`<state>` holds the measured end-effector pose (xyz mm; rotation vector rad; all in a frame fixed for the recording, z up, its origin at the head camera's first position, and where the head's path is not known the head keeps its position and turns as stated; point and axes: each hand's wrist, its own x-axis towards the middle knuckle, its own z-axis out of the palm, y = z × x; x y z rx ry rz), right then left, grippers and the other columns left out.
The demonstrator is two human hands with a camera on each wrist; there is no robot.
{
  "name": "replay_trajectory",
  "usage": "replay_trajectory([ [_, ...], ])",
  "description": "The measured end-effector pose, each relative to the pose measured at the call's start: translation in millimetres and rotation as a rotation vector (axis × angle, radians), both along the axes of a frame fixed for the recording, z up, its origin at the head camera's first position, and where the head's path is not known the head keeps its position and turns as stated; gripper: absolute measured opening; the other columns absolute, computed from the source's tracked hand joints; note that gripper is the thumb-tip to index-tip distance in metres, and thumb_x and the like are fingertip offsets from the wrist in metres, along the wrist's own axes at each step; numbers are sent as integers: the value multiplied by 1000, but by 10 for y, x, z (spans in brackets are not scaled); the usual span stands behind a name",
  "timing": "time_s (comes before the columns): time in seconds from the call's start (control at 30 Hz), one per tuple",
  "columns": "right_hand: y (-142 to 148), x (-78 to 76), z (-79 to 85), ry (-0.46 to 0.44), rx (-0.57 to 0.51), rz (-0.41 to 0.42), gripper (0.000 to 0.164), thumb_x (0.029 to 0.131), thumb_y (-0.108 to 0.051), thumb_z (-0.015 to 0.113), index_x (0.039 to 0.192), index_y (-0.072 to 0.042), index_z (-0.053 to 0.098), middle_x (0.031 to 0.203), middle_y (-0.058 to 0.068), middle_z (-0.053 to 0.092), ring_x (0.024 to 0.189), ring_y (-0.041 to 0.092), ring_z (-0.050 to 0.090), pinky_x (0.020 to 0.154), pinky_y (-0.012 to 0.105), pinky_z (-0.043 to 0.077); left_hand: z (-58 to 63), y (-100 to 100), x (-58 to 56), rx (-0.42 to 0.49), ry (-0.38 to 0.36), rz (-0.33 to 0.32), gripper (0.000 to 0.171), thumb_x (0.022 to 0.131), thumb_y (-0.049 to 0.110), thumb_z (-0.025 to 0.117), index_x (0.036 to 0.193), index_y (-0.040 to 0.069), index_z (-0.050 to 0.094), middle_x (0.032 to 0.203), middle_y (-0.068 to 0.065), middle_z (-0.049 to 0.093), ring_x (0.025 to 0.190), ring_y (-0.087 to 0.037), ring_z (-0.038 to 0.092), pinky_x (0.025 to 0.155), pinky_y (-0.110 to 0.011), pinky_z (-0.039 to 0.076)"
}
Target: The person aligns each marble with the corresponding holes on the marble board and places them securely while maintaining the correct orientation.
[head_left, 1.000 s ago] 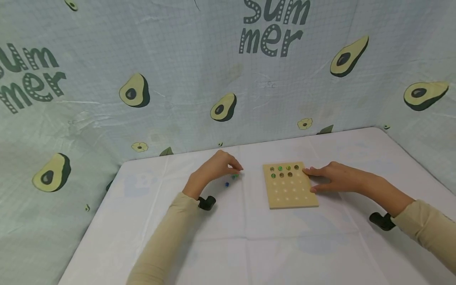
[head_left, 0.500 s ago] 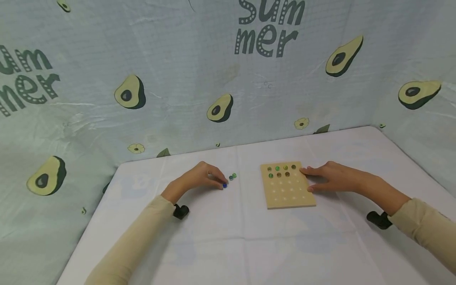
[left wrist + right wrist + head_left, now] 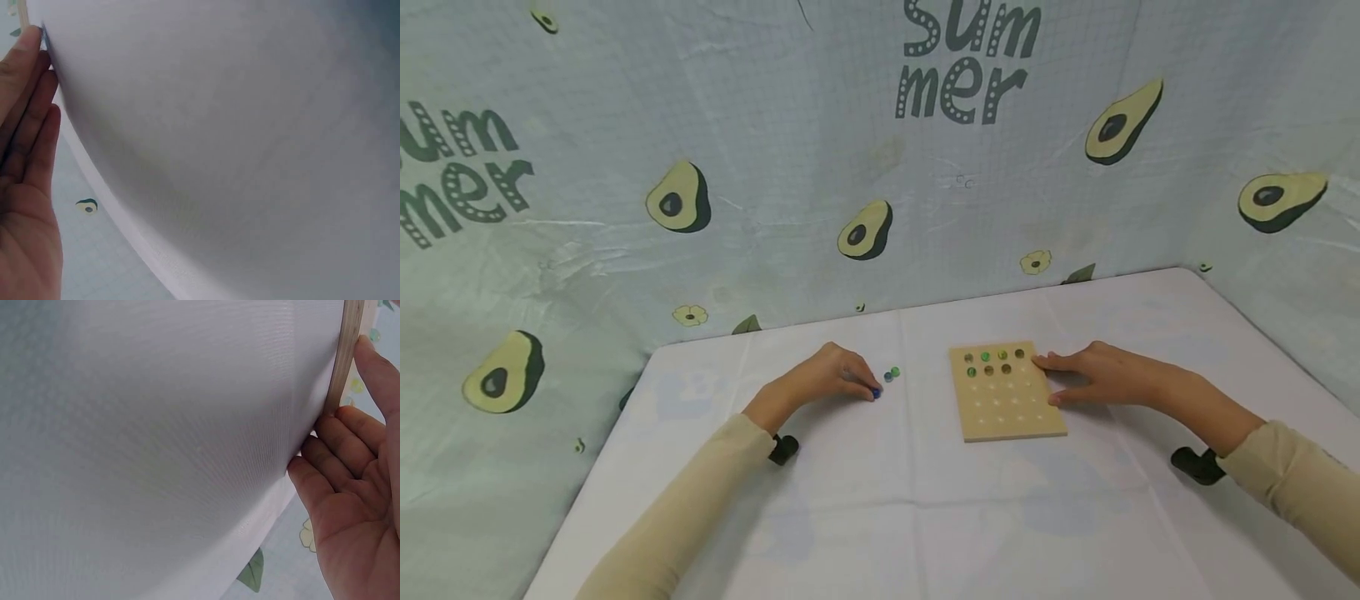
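Observation:
My left hand (image 3: 820, 379) pinches a blue marble (image 3: 876, 392) between thumb and fingertips at the white tabletop. Just past those fingertips lie a dark bluish marble (image 3: 888, 377) and a green marble (image 3: 895, 372), close together. To the right is a flat square wooden board (image 3: 1009, 421) with rows of round hollows; several glass marbles (image 3: 986, 357) sit in its two far rows. My right hand (image 3: 1105, 375) rests at the board's right edge, index finger and thumb spread apart and touching it. In the right wrist view the board's side edge (image 3: 344, 362) meets those fingers.
A white cloth covers the table (image 3: 850, 533). Behind it hangs a pale curtain (image 3: 775, 167) printed with avocados and lettering. Black wrist cameras (image 3: 784, 450) sit under both wrists.
My left hand has drawn back left and toward me from the green marbles to the blue marble and now grips it. My right hand stays at the board's edge.

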<state>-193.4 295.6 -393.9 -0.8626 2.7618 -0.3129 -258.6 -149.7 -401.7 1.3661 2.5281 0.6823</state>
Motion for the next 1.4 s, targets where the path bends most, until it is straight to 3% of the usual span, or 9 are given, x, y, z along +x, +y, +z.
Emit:
replay_trajectory([
  [0.2,37,16,-21,-10,-27,-17,76,92,-57,68,150,-9,51,146,25,51,107,25,66,89,46,55,17,61,40,-51,20,19,22,85,19,83,105,10,82,100,3,78,100,-11,72,91,-26,56],
  [0.3,46,34,-53,-15,-45,-21,76,92,-58,67,150,-10,52,147,24,51,122,35,62,95,50,53,-7,65,69,-63,30,23,22,86,19,82,106,10,82,100,3,78,99,-11,71,90,-25,56],
  [0.4,60,40,-72,-8,-47,-24,76,92,-57,67,149,-10,52,147,23,51,126,38,59,96,52,53,-30,66,79,-61,57,19,22,88,20,81,108,10,82,101,3,77,99,-11,71,89,-25,55],
  [0.7,38,34,-62,-13,-41,-30,77,91,-59,67,149,-11,53,147,23,51,126,38,59,96,51,53,-38,44,113,-37,67,37,21,88,21,81,107,11,82,99,4,77,96,-10,70,88,-25,55],
  [1.03,19,34,-24,12,-42,-25,74,91,-56,68,148,-11,54,145,24,53,116,27,64,92,49,54,1,71,129,-33,113,-8,20,89,19,80,106,9,82,99,1,77,96,-11,70,87,-25,56],
  [1.2,19,32,-41,9,-45,-20,74,91,-57,68,148,-11,54,145,24,53,111,22,64,92,49,54,46,217,191,-21,173,-71,20,90,18,79,106,8,81,101,-1,78,100,-15,71,89,-25,56],
  [1.4,32,28,-48,10,-36,-7,74,92,-57,67,148,-10,53,146,24,52,113,24,64,94,52,53,116,469,330,59,197,-47,18,90,15,79,107,8,81,102,-3,77,99,-15,72,88,-19,55],
])
